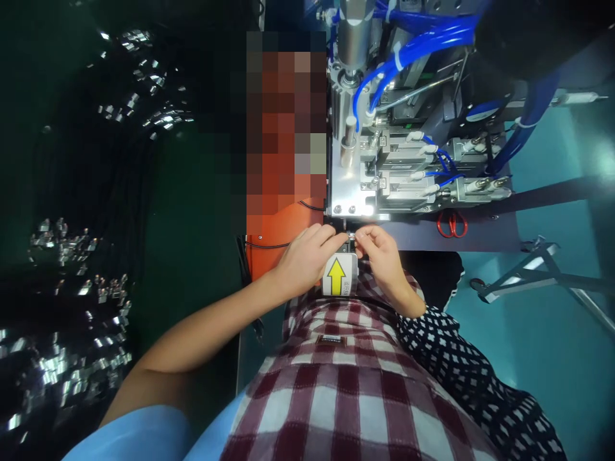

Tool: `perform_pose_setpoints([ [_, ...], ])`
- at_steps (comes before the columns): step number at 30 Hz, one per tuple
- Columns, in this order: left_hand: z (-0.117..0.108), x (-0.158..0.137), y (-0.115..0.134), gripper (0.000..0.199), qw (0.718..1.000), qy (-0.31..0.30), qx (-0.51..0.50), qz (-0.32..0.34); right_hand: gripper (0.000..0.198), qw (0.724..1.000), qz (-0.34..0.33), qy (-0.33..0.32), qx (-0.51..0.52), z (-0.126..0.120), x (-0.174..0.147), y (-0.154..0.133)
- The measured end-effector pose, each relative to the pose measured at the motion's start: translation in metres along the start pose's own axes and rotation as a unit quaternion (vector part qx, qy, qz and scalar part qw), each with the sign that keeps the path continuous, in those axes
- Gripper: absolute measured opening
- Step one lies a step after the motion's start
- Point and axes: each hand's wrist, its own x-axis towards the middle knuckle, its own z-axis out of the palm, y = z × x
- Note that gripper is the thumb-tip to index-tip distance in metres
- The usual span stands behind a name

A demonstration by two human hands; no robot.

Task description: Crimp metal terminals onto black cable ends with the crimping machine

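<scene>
Small metal part [352,236], one: pinched between thumb and finger of the person's right hand [382,255]. Left hand [310,256]: fingertips just beside the part; whether they grip it, I cannot tell. About the part: machine [403,153], one o'clock; red scissors [444,225] on worktop [408,235], three o'clock; yellow-arrow label [337,275], six o'clock.

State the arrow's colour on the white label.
The arrow is yellow with a dark outline; head view.
</scene>
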Motion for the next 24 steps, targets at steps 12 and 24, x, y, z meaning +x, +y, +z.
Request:
perform_pose_setpoints([
  [12,0.006,-0.004,0.006,0.037,0.999,-0.001,0.034,-0.018,0.022,0.999,-0.03,0.026,-0.023,0.004,-0.005,0.008],
  [24,0.012,-0.025,0.001,0.035,0.982,0.127,-0.118,-0.078,0.037,0.996,0.061,-0.002,0.067,-0.004,-0.001,0.008],
])
